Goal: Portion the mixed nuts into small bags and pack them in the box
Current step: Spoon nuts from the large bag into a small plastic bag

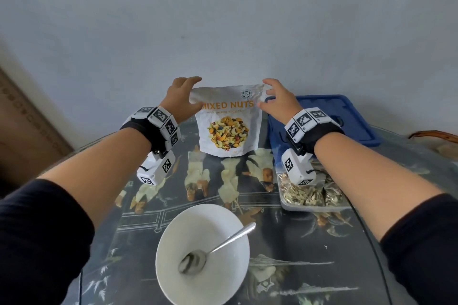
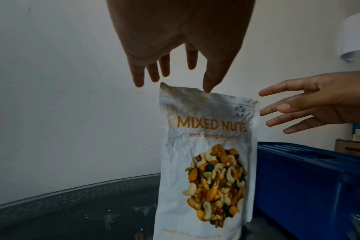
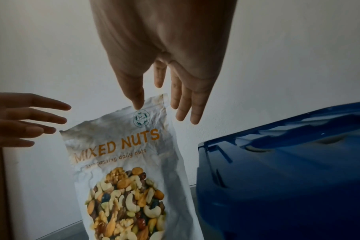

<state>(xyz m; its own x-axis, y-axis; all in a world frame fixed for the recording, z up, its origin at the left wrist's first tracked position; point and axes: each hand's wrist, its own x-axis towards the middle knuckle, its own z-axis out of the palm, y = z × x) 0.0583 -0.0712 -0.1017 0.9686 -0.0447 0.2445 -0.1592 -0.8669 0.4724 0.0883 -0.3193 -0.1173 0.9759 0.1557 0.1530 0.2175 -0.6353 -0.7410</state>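
2 hands, "MIXED NUTS" pouch

The left hand is covering the first letter on the nut bag, whose small print is blurring. The right wrist camera is hiding part of the tray of small bags. The bowl is running off the near edge.

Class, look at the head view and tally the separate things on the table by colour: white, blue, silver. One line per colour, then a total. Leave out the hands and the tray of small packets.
White: 2, the mixed nuts bag and the bowl
Blue: 1, the box
Silver: 1, the spoon
Total: 4
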